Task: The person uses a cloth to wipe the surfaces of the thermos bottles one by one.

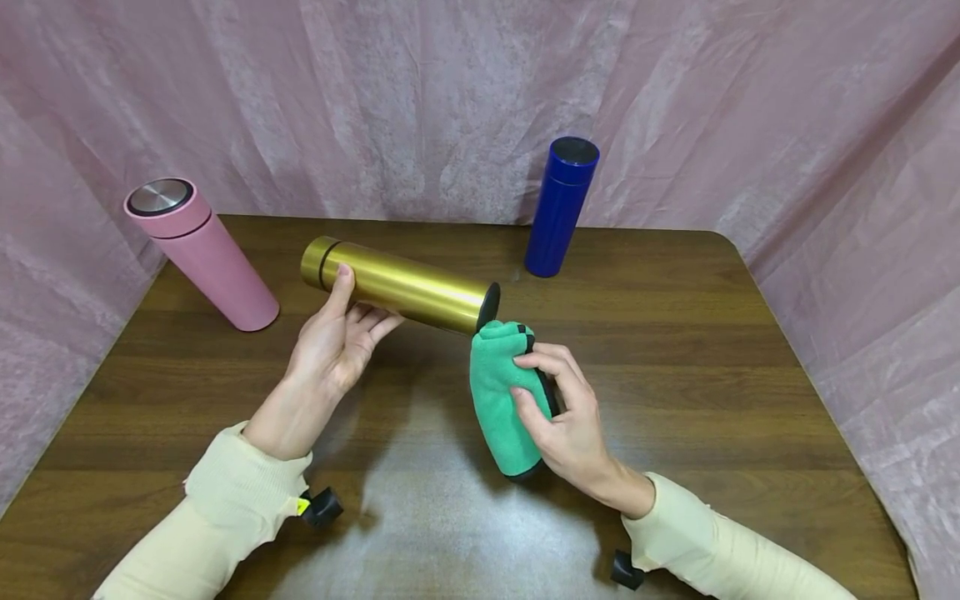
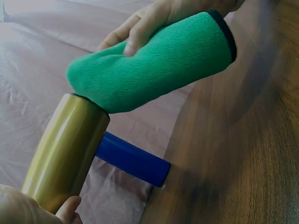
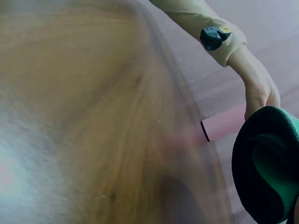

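Observation:
In the head view my left hand (image 1: 330, 350) grips a gold thermos bottle (image 1: 405, 282) near its lid end and holds it tilted sideways above the table. Its dark base points right, toward a folded green cloth (image 1: 504, 400) with black edging. My right hand (image 1: 566, 412) pinches this cloth between thumb and fingers. The cloth's upper end touches the rim of the bottle's base, as the left wrist view also shows, with the cloth (image 2: 149, 65) against the gold bottle (image 2: 67, 149). From the right wrist view, the rolled cloth (image 3: 266, 163) hides most of the left hand's hold.
A pink thermos (image 1: 213, 262) with a steel-topped lid stands at the table's left. Toward the back right stands a blue thermos (image 1: 558, 212) with a dark top. The brown wooden table (image 1: 697, 375) is bordered by pink curtains (image 1: 420, 100) behind and at the sides.

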Available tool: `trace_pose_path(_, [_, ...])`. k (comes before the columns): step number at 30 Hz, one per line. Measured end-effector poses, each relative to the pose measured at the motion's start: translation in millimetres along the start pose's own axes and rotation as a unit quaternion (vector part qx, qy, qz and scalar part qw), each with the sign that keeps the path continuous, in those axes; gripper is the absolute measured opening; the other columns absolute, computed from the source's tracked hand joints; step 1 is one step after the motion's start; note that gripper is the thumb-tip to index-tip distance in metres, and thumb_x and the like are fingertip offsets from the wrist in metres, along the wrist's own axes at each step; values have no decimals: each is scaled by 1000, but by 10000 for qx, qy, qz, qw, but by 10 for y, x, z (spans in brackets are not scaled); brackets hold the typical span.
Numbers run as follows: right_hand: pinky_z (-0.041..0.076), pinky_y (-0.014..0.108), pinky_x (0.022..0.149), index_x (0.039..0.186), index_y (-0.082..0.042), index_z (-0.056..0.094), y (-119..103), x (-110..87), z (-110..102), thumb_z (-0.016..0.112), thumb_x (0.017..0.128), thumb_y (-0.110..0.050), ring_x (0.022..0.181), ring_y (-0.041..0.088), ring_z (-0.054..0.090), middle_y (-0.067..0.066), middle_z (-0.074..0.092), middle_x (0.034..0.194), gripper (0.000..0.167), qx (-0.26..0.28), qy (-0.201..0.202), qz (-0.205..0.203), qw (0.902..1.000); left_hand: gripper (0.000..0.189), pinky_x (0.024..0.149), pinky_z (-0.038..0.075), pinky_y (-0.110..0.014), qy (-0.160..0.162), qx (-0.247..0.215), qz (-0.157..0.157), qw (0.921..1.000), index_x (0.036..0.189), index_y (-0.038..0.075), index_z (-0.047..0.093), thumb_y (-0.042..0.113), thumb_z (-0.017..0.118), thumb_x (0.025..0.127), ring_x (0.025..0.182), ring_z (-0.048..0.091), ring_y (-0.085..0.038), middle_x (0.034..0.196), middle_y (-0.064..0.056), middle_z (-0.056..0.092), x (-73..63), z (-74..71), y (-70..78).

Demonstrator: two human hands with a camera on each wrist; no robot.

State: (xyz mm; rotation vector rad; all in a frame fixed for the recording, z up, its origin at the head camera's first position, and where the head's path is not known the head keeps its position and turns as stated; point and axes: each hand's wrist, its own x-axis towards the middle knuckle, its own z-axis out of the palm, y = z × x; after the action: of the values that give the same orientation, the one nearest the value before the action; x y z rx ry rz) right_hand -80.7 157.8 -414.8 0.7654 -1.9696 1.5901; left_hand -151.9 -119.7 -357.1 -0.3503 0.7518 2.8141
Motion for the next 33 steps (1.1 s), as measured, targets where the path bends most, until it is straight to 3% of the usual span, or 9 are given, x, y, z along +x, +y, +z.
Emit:
trace_pose_path(5, [50, 31, 101, 114, 3, 67, -30, 101, 27, 68, 85, 8, 112, 28, 60, 19, 63, 117, 29, -21, 188, -314, 9993, 63, 120, 28, -48, 57, 152, 35, 9999, 157, 20, 26, 31, 57, 103, 155, 20, -33, 164, -12, 22, 9, -5, -16])
trace_pose_path(13, [52, 34, 98, 113, 6, 66, -55, 281, 23, 67, 87, 7, 111, 30, 60, 22, 62, 117, 26, -95, 573, -451, 9973, 60, 122, 28, -49, -7, 533, 94, 9985, 155, 15, 29, 32, 56, 104, 153, 25, -35, 160, -15, 27, -10, -8, -34])
trace_pose_path(22, [52, 31, 94, 116, 5, 66, 1, 406, 45, 65, 88, 11, 110, 30, 59, 14, 62, 118, 30, -73, 1188, 110, 9928, 55, 120, 30, -50, -108, 650, 122, 9978, 151, 15, 33, 32, 56, 104, 151, 29, -35, 152, -13, 36, -13, -10, -41])
trace_pose_path(33, [53, 29, 90, 123, 4, 62, 97, 367, 36, 63, 91, 13, 106, 26, 60, 14, 59, 119, 34, -63, 930, 740, 9929, 54, 120, 30, -50, -76, 617, 124, 9980, 150, 14, 34, 32, 56, 104, 150, 30, -34, 149, -13, 38, -27, -22, -34])
